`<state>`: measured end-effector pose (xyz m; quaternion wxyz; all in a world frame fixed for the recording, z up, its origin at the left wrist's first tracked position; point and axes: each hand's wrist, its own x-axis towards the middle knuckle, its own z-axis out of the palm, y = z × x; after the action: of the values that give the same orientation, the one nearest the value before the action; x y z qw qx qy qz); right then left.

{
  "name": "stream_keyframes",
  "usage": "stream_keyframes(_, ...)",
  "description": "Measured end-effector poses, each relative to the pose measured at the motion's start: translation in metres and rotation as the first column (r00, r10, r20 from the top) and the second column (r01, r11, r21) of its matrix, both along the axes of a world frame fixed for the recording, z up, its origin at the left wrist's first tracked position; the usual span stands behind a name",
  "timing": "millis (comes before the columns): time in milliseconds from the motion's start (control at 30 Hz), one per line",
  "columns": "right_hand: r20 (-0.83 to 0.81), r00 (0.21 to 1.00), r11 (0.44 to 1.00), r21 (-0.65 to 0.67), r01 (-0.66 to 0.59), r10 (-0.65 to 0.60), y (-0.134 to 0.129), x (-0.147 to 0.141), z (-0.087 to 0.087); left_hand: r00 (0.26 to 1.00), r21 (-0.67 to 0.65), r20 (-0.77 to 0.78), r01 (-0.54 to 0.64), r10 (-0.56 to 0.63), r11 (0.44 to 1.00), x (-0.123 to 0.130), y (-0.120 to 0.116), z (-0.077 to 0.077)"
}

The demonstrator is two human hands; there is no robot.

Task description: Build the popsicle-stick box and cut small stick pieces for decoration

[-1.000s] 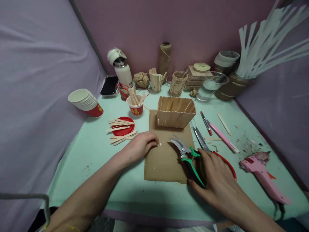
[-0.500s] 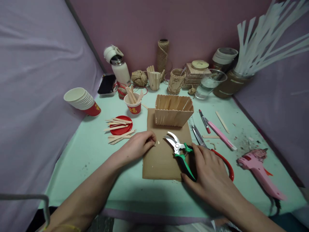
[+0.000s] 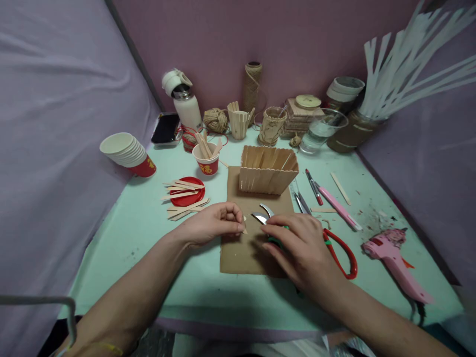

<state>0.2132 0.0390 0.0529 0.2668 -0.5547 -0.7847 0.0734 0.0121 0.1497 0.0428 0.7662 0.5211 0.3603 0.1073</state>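
Observation:
My left hand is closed in a pinch at the left edge of a cardboard sheet. A small pale wood chip shows at its fingertips. My right hand hovers over the pruning shears, fingers apart, hiding most of the green and black handles. The shears lie on the cardboard with their blades parted, pointing toward my left hand. Behind them, a box made of wooden craft sticks stands on the far part of the cardboard.
At left, craft sticks lie on and beside a red lid, near a paper cup of sticks and stacked cups. At right are red-handled scissors, a pink craft knife and a pink glue gun. A water cup stands behind.
My right hand has lifted off the shears' handles and moved left toward my left hand. The left hand has turned slightly, and the wood chip now shows at its fingertips.

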Motion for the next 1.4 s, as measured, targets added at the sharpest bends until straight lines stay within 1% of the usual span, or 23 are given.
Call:
stream_keyframes(67, -0.026, 0.994, 0.993, 0.056, -0.105, 0.106, 0.01, -0.011, 0.002, 0.997, -0.167, 0.069, -0.008, 0.02, 0.986, 0.0, -0.003, -0.003)
stream_keyframes(133, -0.042, 0.983, 0.98, 0.097, -0.174, 0.178, 0.017, -0.017, 0.0, 0.995, -0.274, 0.092, -0.005, 0.032, 0.962, 0.0, -0.006, -0.005)
stream_keyframes(200, -0.062, 0.977, 0.973, 0.124, -0.194, 0.203, 0.022, -0.02, -0.001, 0.995, -0.328, 0.087, -0.011, 0.042, 0.945, 0.0, -0.007, -0.005)
stream_keyframes(233, -0.083, 0.978, 0.976, 0.116, -0.183, 0.193, 0.024, -0.019, -0.001, 0.996, -0.322, 0.081, -0.019, 0.048, 0.946, 0.0, -0.008, -0.004)
stream_keyframes(267, -0.113, 0.98, 0.984, 0.086, -0.155, 0.164, 0.026, -0.019, -0.001, 0.995, -0.288, 0.074, -0.037, 0.061, 0.957, 0.001, -0.008, -0.003)
stream_keyframes(333, -0.208, 0.976, 0.997, -0.03, -0.074, 0.066, 0.031, -0.017, 0.001, 0.992, -0.139, 0.061, -0.102, 0.111, 0.985, 0.002, -0.008, 0.001)
stream_keyframes(367, -0.261, 0.965, 0.994, -0.1, -0.037, 0.01, 0.035, -0.017, 0.001, 0.987, -0.045, 0.058, -0.145, 0.147, 0.988, 0.003, -0.008, 0.003)
stream_keyframes(433, -0.344, 0.937, 0.98, -0.2, -0.004, -0.066, 0.042, -0.019, 0.002, 0.974, 0.105, 0.057, -0.225, 0.221, 0.969, 0.005, -0.009, 0.005)
stream_keyframes(500, -0.384, 0.92, 0.972, -0.234, -0.022, -0.072, 0.049, -0.023, 0.001, 0.96, 0.18, 0.056, -0.281, 0.275, 0.943, 0.007, -0.01, 0.003)
stream_keyframes(567, -0.39, 0.919, 0.969, -0.241, -0.048, -0.052, 0.054, -0.027, -0.001, 0.947, 0.215, 0.061, -0.32, 0.314, 0.923, 0.009, -0.01, 0.0)
stream_keyframes(667, -0.384, 0.923, 0.964, -0.253, -0.079, -0.025, 0.059, -0.028, -0.005, 0.941, 0.268, 0.067, -0.337, 0.331, 0.903, 0.008, -0.008, -0.004)
stream_keyframes(733, -0.311, 0.95, 0.97, -0.236, -0.056, -0.021, 0.061, -0.026, -0.009, 0.934, 0.315, 0.052, -0.352, 0.354, 0.882, 0.005, -0.005, -0.005)
stream_keyframes(767, -0.229, 0.973, 0.975, -0.218, -0.032, -0.019, 0.062, -0.024, -0.012, 0.928, 0.337, 0.038, -0.36, 0.369, 0.87, 0.004, -0.004, -0.006)
stream_keyframes(833, 0.006, 1.0, 0.986, -0.168, 0.004, -0.003, 0.064, -0.021, -0.017, 0.919, 0.355, 0.007, -0.371, 0.394, 0.858, 0.002, 0.0, -0.008)
stream_keyframes(900, 0.221, 0.974, 0.992, -0.127, -0.01, 0.038, 0.065, -0.02, -0.022, 0.915, 0.322, -0.008, -0.38, 0.404, 0.867, 0.002, 0.003, -0.009)
stream_keyframes(933, 0.29, 0.955, 0.993, -0.111, -0.029, 0.061, 0.065, -0.02, -0.025, 0.912, 0.288, -0.006, -0.392, 0.41, 0.874, 0.002, 0.004, -0.01)
stream_keyframes(1067, 0.411, 0.902, 0.991, -0.051, -0.125, 0.134, 0.067, -0.023, -0.031, 0.886, 0.12, 0.023, -0.463, 0.464, 0.878, 0.005, 0.004, -0.011)
stream_keyframes(1167, 0.458, 0.874, 0.984, -0.012, -0.178, 0.164, 0.067, -0.024, -0.032, 0.873, 0.04, 0.022, -0.488, 0.488, 0.872, 0.007, 0.003, -0.009)
stream_keyframes(1233, 0.4, 0.908, 0.991, 0.0, -0.133, 0.122, 0.066, -0.024, -0.029, 0.872, 0.019, 0.021, -0.49, 0.49, 0.872, 0.008, 0.002, -0.008)
stream_keyframes(1267, 0.319, 0.944, 0.997, -0.014, -0.082, 0.082, 0.066, -0.023, -0.027, 0.874, 0.014, 0.022, -0.485, 0.485, 0.874, 0.008, 0.001, -0.008)
stream_keyframes(1333, 0.063, 0.998, 0.994, -0.102, 0.025, -0.019, 0.064, -0.021, -0.019, 0.881, 0.01, 0.03, -0.473, 0.472, 0.881, 0.009, 0.0, -0.009)
stream_keyframes(1367, -0.075, 0.995, 0.985, -0.167, 0.051, -0.064, 0.063, -0.021, -0.015, 0.885, 0.008, 0.036, -0.466, 0.465, 0.885, 0.009, -0.001, -0.009)
stream_keyframes(1400, -0.194, 0.976, 0.971, -0.233, 0.054, -0.101, 0.062, -0.02, -0.011, 0.887, 0.008, 0.042, -0.46, 0.459, 0.888, 0.01, -0.002, -0.009)
